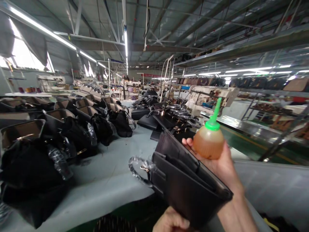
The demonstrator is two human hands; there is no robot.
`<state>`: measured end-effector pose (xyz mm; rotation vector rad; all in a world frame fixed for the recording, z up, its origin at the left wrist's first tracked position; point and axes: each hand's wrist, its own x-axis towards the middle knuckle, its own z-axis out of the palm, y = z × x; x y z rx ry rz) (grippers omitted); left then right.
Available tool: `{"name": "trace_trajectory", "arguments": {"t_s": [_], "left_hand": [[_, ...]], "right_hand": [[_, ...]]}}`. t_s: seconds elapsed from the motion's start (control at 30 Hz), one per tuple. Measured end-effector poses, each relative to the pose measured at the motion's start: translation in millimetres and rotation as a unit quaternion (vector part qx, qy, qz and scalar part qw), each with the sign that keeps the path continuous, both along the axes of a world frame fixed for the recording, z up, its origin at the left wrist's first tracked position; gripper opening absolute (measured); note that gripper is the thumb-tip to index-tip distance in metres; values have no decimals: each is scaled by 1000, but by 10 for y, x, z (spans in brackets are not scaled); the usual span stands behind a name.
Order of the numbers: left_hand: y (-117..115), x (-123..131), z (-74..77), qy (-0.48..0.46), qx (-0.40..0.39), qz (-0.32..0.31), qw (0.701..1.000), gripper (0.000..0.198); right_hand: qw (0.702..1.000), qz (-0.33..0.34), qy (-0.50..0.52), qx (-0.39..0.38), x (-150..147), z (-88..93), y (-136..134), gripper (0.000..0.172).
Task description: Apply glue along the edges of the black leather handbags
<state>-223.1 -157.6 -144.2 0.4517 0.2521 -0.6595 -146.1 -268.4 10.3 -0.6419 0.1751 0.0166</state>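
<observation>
A black handbag (178, 183) is held up in front of me, tilted, its top gaping a little. Clear plastic wraps its looped handle (138, 170), which hangs to the left by a gold-coloured clasp. My left hand (170, 220) grips the bag's lower edge, thumb on the outside. Behind the bag, my right hand (223, 164) cradles a round squeeze bottle (209, 141) of amber liquid, with a green cap and pointed green nozzle aimed upward. Part of the right palm and wrist is hidden by the bag.
Rows of black bags (65, 129) with beige linings stand on the pale table (120, 154) at left. More black bags (166, 116) with plastic-wrapped handles lie piled ahead. A sewing machine (210, 96) stands beyond, near a metal shelf (277, 93) at right.
</observation>
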Motion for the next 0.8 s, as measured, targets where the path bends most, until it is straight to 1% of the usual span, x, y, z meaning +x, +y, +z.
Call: {"name": "trace_trajectory", "arguments": {"t_s": [0.07,0.13,0.2,0.23,0.33,0.4,0.43,0.5,0.6,0.67,0.8], "left_hand": [[-123,160,136,31,-35,55,997,23],[-192,293,255,38,-56,113,991,20],[-212,371,328,35,-74,144,986,19],[-212,390,345,32,-82,153,984,17],[-209,413,363,28,-87,167,982,8],[-217,438,376,58,-58,158,984,12],[-223,457,386,80,-42,148,985,15],[-236,498,405,120,-19,131,984,18],[-250,522,410,141,-14,144,979,18],[-258,503,384,147,-16,155,977,18],[-279,451,266,160,-18,151,975,15]], "right_hand": [[1000,3,5,-2,84,115,8,53],[1000,-7,-19,-10,94,219,5,48],[999,-37,-23,-25,33,316,-3,47],[998,-58,-8,-32,-15,365,-5,46],[989,-112,89,-38,-190,517,19,44],[985,-118,122,-43,-298,595,51,45],[986,-113,110,-48,-343,620,67,44],[993,-92,42,-53,-407,645,91,40],[994,-70,-63,-60,-433,657,103,32],[991,-74,-88,-71,-404,673,94,31],[986,-63,-108,-110,-259,693,12,40]]}}
